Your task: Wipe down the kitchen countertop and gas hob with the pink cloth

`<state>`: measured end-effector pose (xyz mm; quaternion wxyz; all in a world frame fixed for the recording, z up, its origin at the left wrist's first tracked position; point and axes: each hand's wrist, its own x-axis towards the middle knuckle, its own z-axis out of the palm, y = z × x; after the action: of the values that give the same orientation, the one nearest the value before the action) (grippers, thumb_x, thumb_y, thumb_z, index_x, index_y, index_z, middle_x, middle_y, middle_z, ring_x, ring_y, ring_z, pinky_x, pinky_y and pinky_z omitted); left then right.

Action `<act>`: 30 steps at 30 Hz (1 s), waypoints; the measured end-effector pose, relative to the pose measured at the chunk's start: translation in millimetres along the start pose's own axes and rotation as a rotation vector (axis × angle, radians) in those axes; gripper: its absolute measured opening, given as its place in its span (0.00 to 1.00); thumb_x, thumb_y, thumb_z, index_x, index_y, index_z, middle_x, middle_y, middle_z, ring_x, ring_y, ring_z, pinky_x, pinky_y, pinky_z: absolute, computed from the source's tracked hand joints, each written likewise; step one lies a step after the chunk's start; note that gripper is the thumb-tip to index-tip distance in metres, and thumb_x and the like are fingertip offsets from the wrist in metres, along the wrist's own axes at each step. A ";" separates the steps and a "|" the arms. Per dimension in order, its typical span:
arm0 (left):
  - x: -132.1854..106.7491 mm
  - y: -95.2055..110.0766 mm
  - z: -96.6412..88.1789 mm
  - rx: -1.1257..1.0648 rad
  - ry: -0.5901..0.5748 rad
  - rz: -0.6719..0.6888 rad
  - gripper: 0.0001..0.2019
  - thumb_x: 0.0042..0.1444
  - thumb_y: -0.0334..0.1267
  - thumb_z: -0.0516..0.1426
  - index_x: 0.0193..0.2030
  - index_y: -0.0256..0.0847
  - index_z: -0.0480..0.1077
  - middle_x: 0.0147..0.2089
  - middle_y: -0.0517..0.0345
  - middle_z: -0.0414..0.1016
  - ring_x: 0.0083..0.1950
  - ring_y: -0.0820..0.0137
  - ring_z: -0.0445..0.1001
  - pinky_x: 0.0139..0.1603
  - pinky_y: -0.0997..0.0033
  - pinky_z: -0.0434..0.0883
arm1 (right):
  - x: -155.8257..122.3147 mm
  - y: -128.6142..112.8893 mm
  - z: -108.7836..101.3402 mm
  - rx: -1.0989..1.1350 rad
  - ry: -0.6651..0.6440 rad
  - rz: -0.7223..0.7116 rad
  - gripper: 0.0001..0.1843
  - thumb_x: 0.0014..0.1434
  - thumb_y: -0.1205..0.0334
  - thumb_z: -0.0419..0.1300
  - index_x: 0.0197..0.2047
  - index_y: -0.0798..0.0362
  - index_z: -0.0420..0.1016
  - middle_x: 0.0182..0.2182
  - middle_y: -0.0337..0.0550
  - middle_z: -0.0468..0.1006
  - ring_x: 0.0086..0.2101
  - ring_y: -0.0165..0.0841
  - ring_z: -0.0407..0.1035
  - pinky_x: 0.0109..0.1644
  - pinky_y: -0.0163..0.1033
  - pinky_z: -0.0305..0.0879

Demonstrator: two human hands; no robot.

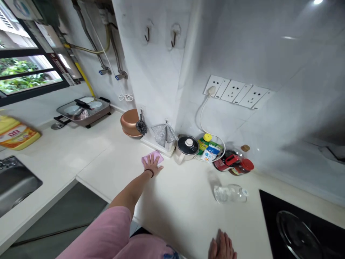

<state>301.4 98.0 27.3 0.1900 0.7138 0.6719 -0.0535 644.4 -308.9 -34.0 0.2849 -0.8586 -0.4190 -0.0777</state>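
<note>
head: left hand [151,167] flat on pink cloth [155,157], bottle [229,193] well apart

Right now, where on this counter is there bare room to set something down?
Widest bare patch: counter between left hand on the pink cloth, the lying clear bottle and right hand. Also bare between sink and grill pan. Crowded along the wall, from small pot to red-lidded jars.
</note>
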 end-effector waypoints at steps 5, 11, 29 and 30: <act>-45.2 45.5 31.3 0.007 -0.037 0.208 0.47 0.60 0.69 0.47 0.80 0.49 0.41 0.83 0.48 0.27 0.80 0.38 0.22 0.71 0.25 0.25 | -1.8 3.3 -10.9 -0.074 -0.109 -0.070 0.37 0.70 0.41 0.41 0.70 0.54 0.66 0.65 0.61 0.70 0.67 0.55 0.59 0.69 0.70 0.50; -146.1 104.9 100.5 -0.074 -0.192 0.684 0.49 0.55 0.73 0.52 0.79 0.54 0.49 0.83 0.48 0.30 0.81 0.38 0.27 0.71 0.22 0.24 | -3.2 11.8 -7.3 -0.090 -0.107 -0.109 0.37 0.70 0.42 0.40 0.71 0.57 0.65 0.66 0.64 0.68 0.67 0.54 0.57 0.70 0.69 0.49; -123.5 -97.3 30.1 -0.037 0.093 -0.113 0.30 0.70 0.46 0.38 0.78 0.56 0.50 0.83 0.60 0.35 0.82 0.51 0.34 0.77 0.33 0.36 | 0.8 7.1 -8.5 -0.022 -0.105 -0.064 0.40 0.68 0.39 0.42 0.72 0.53 0.63 0.65 0.63 0.68 0.65 0.58 0.59 0.67 0.72 0.50; -122.8 -118.4 22.3 -0.042 0.103 -0.184 0.30 0.70 0.46 0.38 0.79 0.55 0.48 0.83 0.59 0.34 0.82 0.51 0.34 0.77 0.34 0.39 | 0.8 7.1 -8.5 -0.018 -0.103 -0.064 0.40 0.67 0.38 0.42 0.72 0.53 0.63 0.65 0.63 0.68 0.65 0.59 0.60 0.67 0.72 0.50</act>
<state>178.2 -21.9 23.8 0.1643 0.6468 0.7445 -0.0198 651.2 -316.5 -29.7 0.2525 -0.8503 -0.4594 -0.0463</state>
